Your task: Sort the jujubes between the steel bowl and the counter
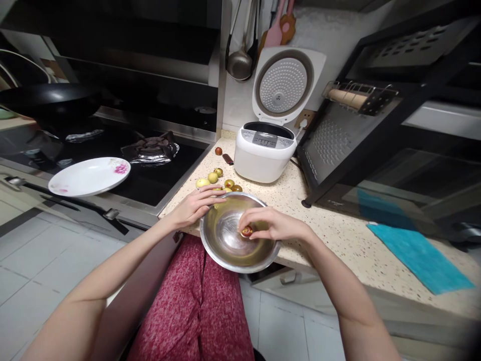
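My right hand (268,224) reaches into a stainless steel bowl (211,238) and pinches a reddish-brown and green jujube (247,231) low inside it. The bowl sits at the counter's front edge and overhangs it toward my lap. With fingers stretched out flat, my left hand (197,206) lies at the bowl's left rim, its fingertips by a cluster of jujubes. Among these are a pale green jujube (202,183), a yellow-green jujube (212,177) and a browner jujube (236,188), behind the bowl. Part of the cluster is hidden by my left fingers and the rim.
An open white rice cooker (259,160) stands behind the bowl, with a dark red jujube (218,150) and a brown-handled tool (227,159) at its left. A floral plate (86,178) overhangs the gas stove (150,190). At right are a teal cloth (421,255) and a black rack (330,180).
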The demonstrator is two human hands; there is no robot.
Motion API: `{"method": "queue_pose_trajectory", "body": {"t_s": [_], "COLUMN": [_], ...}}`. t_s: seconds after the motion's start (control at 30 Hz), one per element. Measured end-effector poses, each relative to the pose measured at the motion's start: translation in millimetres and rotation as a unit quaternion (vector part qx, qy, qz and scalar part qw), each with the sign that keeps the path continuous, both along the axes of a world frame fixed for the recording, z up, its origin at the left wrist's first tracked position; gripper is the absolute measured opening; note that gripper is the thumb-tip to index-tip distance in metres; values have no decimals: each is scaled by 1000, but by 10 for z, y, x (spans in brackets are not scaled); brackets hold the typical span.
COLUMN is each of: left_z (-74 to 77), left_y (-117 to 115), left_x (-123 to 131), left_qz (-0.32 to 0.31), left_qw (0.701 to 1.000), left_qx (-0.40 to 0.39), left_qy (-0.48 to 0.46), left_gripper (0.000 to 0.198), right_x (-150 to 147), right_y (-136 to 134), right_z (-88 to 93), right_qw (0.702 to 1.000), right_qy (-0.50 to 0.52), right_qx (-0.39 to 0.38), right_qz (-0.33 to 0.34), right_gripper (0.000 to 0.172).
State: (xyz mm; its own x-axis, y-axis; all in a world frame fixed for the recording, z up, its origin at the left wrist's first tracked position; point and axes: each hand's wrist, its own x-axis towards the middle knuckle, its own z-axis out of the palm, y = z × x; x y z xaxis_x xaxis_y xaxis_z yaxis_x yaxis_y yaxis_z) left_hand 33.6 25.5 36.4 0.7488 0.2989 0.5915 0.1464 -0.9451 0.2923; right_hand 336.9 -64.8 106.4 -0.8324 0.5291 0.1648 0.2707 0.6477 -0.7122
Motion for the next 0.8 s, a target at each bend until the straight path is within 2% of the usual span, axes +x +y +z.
{"method": "queue_pose_trajectory", "body": {"t_s": [0.27,0.53,0.8], "left_z": [-4,6,13], "left_y": [3,1,-8], "left_x": [2,14,22], "left_qz": [1,-8,-12], "left_qw": [1000,1000,1000], "left_qx": [5,-4,4], "left_qy": [4,-8,-4], "left_gripper": [59,57,57], "right_x": [-15,-21,22], "right_y": [-23,-29,-11], "right_z": [20,28,3], "right_qw": [999,999,999], "right_qy": [-40,-38,27], "right_qx": [12,0,0], "right_qz": [10,7,-31], "right_gripper": [12,11,13]}}
